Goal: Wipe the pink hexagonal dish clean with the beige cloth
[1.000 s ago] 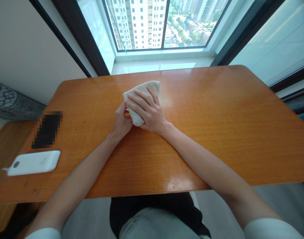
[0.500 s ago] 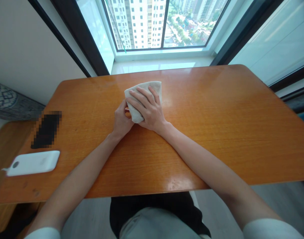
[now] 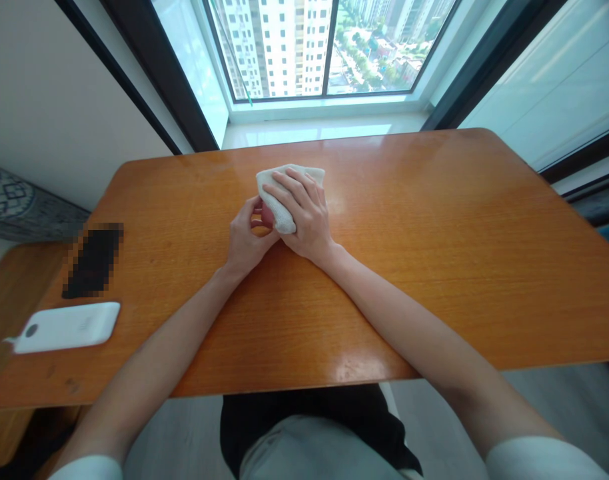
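A folded white cloth (image 3: 283, 219) lies under my right hand (image 3: 307, 217), whose fingers bend over its top and far side. From beneath the cloth's left edge shows part of a small reddish-pink, rounded thing (image 3: 267, 215); the cloth hides most of it, so its kind cannot be made out. My left hand (image 3: 245, 235) curls round that thing from the left, thumb on the near side and fingertips behind it. Both hands meet above the brown wooden table (image 3: 409, 267), near its middle.
At the table's left end lie a white oblong device (image 3: 69, 327) with a short cord and a dark, pixelated flat object (image 3: 93, 261). A window (image 3: 327, 53) with a pale sill stands beyond the far edge. A wooden bench (image 3: 24, 280) is at the left.
My right hand and the cloth have shifted slightly right, and the cloth is more bunched. More of the reddish-pink thing now shows beside my left fingers. My left hand has barely moved.
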Demonstrator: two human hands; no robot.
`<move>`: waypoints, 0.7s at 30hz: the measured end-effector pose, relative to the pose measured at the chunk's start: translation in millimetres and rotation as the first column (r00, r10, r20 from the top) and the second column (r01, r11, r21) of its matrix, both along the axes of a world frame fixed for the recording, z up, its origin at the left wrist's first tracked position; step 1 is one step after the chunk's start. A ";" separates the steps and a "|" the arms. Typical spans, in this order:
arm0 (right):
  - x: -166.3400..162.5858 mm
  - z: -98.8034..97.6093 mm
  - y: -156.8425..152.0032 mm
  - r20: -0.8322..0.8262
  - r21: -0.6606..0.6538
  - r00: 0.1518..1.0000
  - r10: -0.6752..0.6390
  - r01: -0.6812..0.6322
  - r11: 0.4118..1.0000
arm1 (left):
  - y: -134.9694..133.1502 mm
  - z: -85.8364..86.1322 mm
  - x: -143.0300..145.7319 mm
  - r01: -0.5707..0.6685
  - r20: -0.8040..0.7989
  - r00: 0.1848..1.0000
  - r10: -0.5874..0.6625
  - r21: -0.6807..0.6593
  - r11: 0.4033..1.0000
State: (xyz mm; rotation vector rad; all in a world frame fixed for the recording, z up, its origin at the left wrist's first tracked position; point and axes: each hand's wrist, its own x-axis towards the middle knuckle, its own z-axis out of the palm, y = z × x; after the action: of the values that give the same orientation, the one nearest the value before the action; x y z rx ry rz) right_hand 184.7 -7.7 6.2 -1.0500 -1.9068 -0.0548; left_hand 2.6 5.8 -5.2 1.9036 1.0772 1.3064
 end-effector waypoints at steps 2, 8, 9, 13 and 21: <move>0.9 0.7 0.1 -0.020 -0.020 1.000 -0.014 0.014 1.000 | 0.1 0.3 0.1 -0.002 -0.012 1.000 0.002 0.006 1.000; 2.3 -3.2 4.0 -0.076 -0.017 0.996 -0.046 0.045 0.999 | -1.5 2.7 0.5 0.003 -0.027 1.000 -0.003 0.009 1.000; 2.4 -4.5 5.3 -0.086 -0.013 0.995 -0.050 0.049 0.999 | -1.9 3.3 0.7 0.003 -0.028 1.000 -0.003 0.006 1.000; 3.4 -7.0 10.4 -0.174 -0.010 0.984 -0.050 0.049 0.999 | -3.3 5.4 2.1 -0.005 -0.021 1.000 0.005 0.007 1.000; 8.4 -16.8 25.4 -0.491 -0.127 0.870 -0.050 -0.015 0.992 | -4.3 6.9 1.4 -0.010 -0.023 1.000 0.010 0.015 1.000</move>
State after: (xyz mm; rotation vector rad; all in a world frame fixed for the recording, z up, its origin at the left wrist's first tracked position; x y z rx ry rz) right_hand 193.1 17.8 -10.6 -1.0453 -1.4453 0.3044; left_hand 4.0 1.5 1.7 1.9308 1.0926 1.3041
